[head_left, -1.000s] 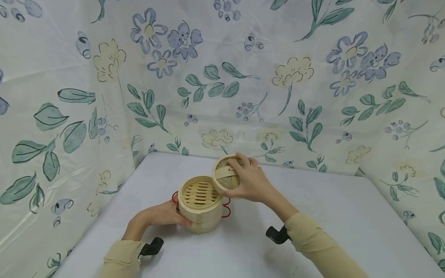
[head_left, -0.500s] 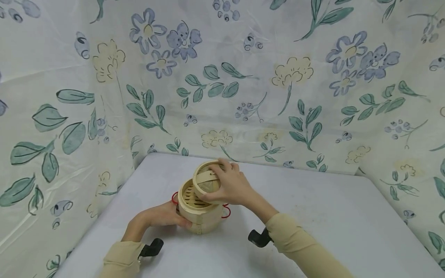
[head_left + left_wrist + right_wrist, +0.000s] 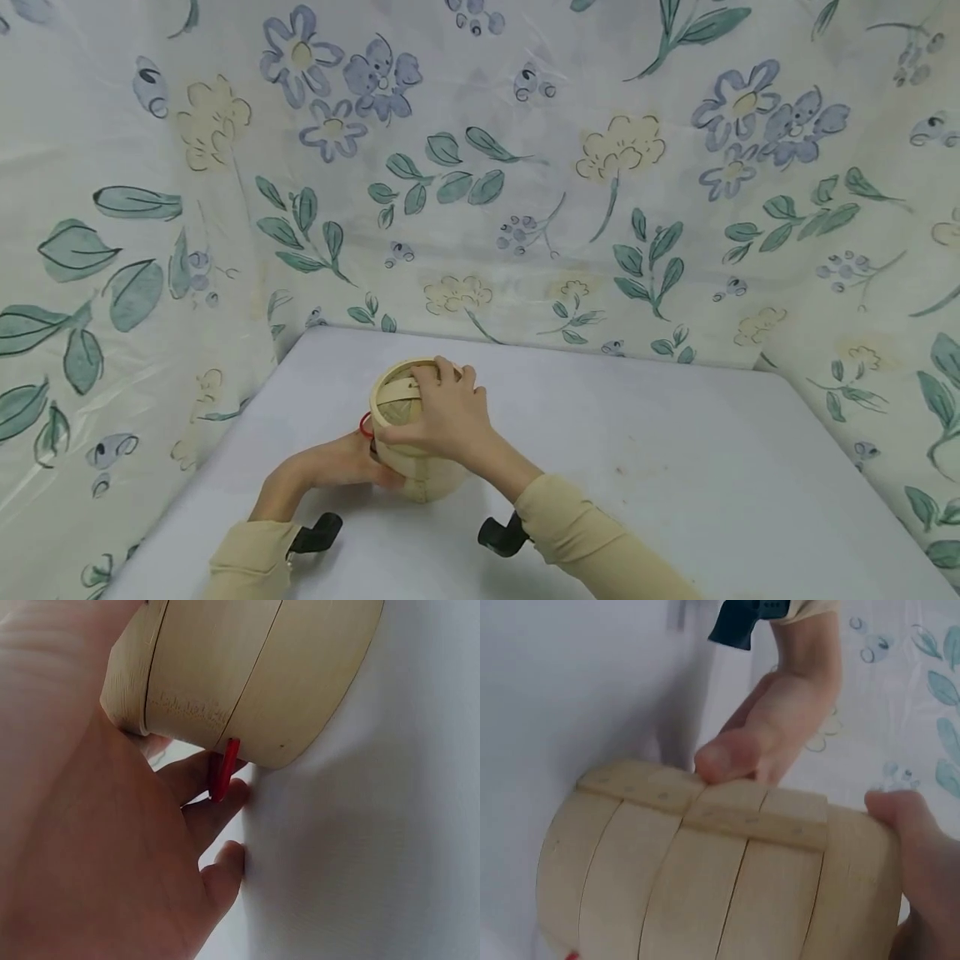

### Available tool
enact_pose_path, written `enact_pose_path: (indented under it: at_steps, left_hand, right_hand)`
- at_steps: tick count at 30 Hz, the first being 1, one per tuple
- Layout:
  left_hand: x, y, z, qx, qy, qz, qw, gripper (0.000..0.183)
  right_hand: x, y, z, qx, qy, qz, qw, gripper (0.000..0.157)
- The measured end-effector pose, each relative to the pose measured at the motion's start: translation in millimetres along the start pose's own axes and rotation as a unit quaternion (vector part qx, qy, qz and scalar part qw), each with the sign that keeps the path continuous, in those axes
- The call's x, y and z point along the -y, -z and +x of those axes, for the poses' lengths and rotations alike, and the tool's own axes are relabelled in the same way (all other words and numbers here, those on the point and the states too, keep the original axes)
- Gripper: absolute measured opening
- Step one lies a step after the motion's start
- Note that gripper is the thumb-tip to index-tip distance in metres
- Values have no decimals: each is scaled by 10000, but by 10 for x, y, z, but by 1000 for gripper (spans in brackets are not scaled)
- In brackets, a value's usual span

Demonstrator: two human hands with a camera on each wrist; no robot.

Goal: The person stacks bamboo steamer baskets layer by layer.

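A bamboo steamer (image 3: 422,483) of stacked round tiers stands on the white table. Its lid (image 3: 396,390), with a woven top and a flat strap across it, sits over the upper rim, tilted slightly in the head view. My right hand (image 3: 448,412) grips the lid from above, thumb at the near edge and fingers over the far side. Around the steamer's left side my left hand (image 3: 337,463) holds the lower tiers, thumb on the front wall (image 3: 686,862). Beside the left fingers a red loop handle (image 3: 223,771) sticks out. The slatted inside is hidden under the lid.
The white tabletop (image 3: 637,483) stretches to the right and front, with a few small specks on it. Floral cloth (image 3: 540,183) hangs behind and along both sides. A black wrist mount (image 3: 501,535) projects from the right sleeve, another (image 3: 318,533) from the left.
My right hand has carried the lid leftward and down from the steamer's right side onto its top, covering the slats. The left hand keeps its hold. The head view has shifted slightly.
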State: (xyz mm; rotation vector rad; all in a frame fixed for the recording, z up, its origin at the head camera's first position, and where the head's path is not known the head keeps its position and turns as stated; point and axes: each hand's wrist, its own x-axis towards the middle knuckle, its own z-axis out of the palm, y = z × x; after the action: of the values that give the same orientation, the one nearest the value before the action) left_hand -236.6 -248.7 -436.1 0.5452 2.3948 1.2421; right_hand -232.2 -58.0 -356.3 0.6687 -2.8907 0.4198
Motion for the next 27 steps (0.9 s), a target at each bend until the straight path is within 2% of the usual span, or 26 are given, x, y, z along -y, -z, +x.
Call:
enact_pose_path:
  at_steps: [5,13,16,21,27]
  left_hand:
    - [20,16,15,18,-125,-147,9998,104]
    - [61,55,0,81,-155,-133,9998,102]
    - [67,76,-5,161,-191,-151,9996,103]
    - [65,108,-60,171,-8,-91,9998,102]
    - [58,169,-197,-34,481,191,9987,112]
  right_hand:
    - [99,-6,-13,-204,-456,36,9987,83]
    - [131,-40,24,-67,-554,100,9984,86]
    - [128,-45,31,-43,-500,153,9986,87]
    - [66,-46,7,79,-217,481,9986,85]
    - [-140,-51,-49,247,287,981,9945,84]
